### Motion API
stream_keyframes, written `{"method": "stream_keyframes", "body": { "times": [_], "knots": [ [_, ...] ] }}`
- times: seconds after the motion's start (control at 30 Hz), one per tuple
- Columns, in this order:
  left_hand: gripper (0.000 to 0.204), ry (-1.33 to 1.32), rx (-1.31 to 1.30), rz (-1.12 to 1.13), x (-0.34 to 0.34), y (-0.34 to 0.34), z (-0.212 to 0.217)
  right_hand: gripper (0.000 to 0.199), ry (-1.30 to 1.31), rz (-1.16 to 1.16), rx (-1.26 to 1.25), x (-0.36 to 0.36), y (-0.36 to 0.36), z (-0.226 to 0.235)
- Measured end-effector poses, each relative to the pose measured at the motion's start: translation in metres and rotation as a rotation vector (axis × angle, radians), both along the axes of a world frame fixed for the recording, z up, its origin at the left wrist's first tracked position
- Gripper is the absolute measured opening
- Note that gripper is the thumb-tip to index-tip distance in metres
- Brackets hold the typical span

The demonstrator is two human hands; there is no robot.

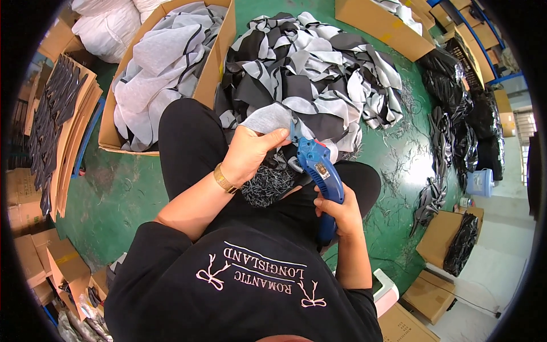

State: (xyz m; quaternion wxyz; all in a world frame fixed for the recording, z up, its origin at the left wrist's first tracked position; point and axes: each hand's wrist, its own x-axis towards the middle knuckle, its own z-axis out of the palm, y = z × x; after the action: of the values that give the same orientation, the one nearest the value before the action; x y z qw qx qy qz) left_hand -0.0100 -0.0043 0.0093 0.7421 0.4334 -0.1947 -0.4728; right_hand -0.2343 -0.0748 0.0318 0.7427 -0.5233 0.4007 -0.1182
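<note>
Two hands worked close: the right hand [337, 212] gripped the blue electric fabric cutter [319, 171], the left hand [250, 153] pinched a grey fabric piece [272, 119] at its blade. Fingertips sat near; a slip risked a cut. Beyond lay the black-and-white fabric pile [319, 68].

We are seeing the blue electric cutter [320, 171] only in part: its blade is hiding behind the grey fabric piece [268, 118], and our right hand [337, 212] is covering its handle. Below the cutter, trimmings on our lap are blurring together.
</note>
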Motion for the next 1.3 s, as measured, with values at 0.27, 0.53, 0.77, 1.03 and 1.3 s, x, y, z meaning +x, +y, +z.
{"method": "stream_keyframes", "body": {
  "times": [0.27, 0.53, 0.77, 1.03, 1.3],
  "knots": [
    [0.019, -0.225, 0.0, -0.092, 0.01, 0.006, 0.008, 0.031, 0.013, 0.033, -0.014, -0.004, -0.011, 0.013],
    [0.023, -0.452, 0.204, -0.338, 0.027, 0.015, 0.032, 0.033, 0.058, 0.092, -0.006, -0.012, -0.02, 0.023],
    [0.027, -0.487, 0.146, -0.465, 0.021, 0.015, 0.029, 0.035, -0.085, -0.038, 0.009, 0.015, -0.027, 0.022],
    [0.031, -0.208, -0.027, -0.446, -0.009, 0.016, 0.002, 0.043, 0.106, 0.012, -0.603, 0.069, -0.023, 0.019],
    [0.022, 0.457, 0.06, -0.163, -0.007, 0.003, -0.008, 0.035, -0.103, -0.099, -0.245, 0.053, -0.022, 0.0]
  ]
}}
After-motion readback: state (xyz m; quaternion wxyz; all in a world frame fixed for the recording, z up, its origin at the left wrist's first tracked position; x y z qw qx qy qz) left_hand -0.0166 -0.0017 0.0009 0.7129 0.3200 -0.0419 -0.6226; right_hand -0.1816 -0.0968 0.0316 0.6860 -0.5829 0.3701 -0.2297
